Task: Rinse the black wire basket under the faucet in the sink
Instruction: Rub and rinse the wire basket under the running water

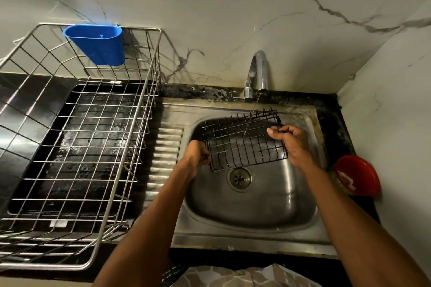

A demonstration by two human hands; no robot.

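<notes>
The black wire basket (242, 143) is held tilted above the steel sink (254, 207), over the back half of the bowl. My left hand (197, 155) grips its lower left corner. My right hand (290, 141) grips its upper right edge. A thin stream of water runs from the chrome faucet (260, 72) down onto the basket's wires near the right side. The drain (240, 178) shows just below the basket's near edge.
A large silver wire dish rack (77, 147) stands on the counter to the left, with a blue plastic holder (96, 44) hung on its back rim. A red-lidded container (356, 177) sits on the counter at the right. Marble walls close the back and right.
</notes>
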